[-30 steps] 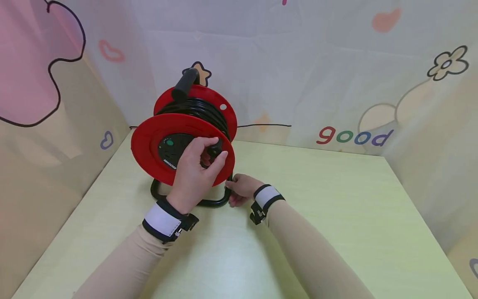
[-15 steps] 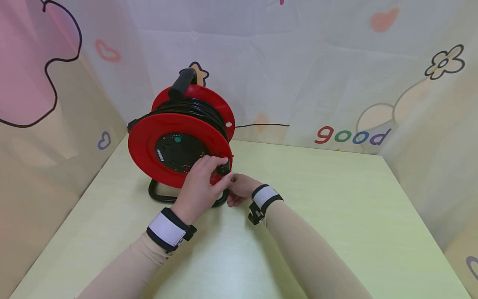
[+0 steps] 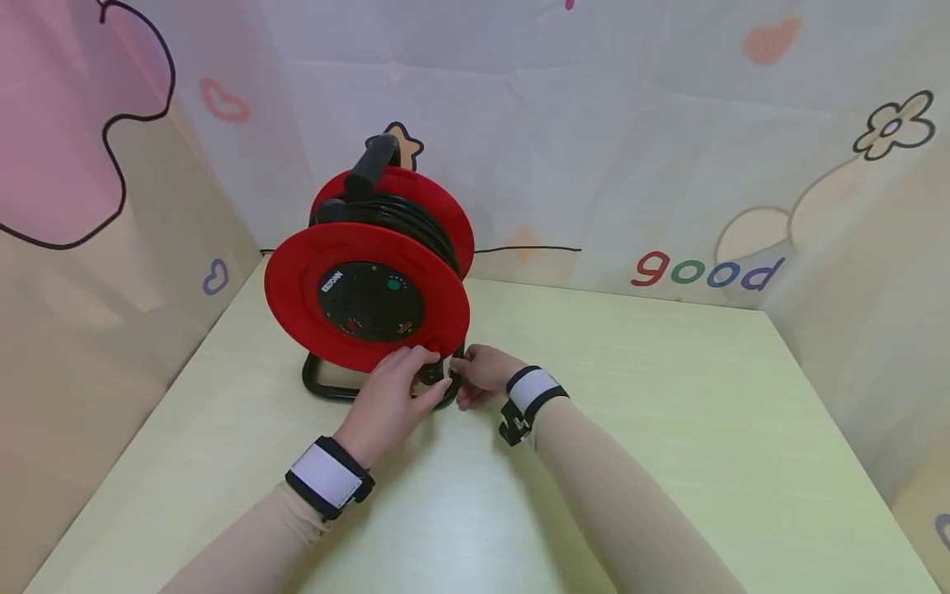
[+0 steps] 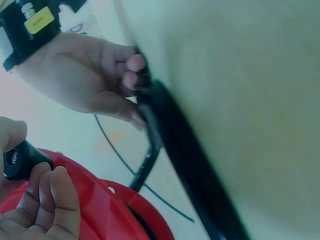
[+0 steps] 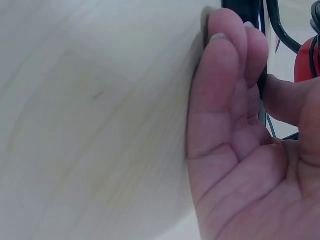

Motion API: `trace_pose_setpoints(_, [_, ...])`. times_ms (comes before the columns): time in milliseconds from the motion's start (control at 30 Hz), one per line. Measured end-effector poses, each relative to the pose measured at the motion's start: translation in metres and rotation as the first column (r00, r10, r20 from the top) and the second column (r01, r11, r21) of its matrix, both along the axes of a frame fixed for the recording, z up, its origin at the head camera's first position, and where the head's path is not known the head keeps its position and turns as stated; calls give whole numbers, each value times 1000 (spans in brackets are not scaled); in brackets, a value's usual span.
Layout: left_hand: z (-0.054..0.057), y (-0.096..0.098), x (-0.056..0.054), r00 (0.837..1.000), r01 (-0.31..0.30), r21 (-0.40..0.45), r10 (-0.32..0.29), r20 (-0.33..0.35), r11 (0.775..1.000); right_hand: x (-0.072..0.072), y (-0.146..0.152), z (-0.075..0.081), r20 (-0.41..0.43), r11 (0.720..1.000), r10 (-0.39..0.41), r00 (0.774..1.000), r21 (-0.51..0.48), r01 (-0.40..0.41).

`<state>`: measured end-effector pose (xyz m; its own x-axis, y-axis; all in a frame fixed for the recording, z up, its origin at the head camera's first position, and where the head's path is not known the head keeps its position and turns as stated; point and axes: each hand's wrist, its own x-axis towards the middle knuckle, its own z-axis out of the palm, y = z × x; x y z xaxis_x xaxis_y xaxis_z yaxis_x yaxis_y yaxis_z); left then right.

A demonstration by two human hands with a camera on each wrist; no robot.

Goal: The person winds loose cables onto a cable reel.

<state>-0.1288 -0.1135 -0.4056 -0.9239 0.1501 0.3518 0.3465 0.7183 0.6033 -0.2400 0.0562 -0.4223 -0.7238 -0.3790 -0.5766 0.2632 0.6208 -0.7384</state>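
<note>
A red cable reel wound with black cable stands on the table at left of centre. On its face sits a round black socket panel with a green spot. My left hand pinches the black crank knob at the reel's lower right rim; the left wrist view shows the knob between thumb and fingers. Beside it, my right hand grips the lower right corner of the black tube stand. In the right wrist view, the fingers of that hand bend around the tube.
A black carrying handle tops the reel. Pale table surface stretches to the right. A printed cloth backdrop rises behind and at both sides, close to the reel's back.
The reel's face has turned clockwise, its lettering moving from lower left to upper left. My left hand has carried the knob down to the lower right rim. My right hand stays on the stand.
</note>
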Motion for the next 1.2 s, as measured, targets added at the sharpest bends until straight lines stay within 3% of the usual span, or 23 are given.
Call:
trace_pose_setpoints(267, [-10, -3, 0, 998, -19, 29, 17, 57, 999, -1, 6, -1, -12, 1000, 5, 1000, 5, -4])
trace_pose_setpoints(1200, [-7, 5, 0, 996, -11, 108, 1, 91, 994, 0, 10, -5, -8, 1000, -30, 1000, 3, 30])
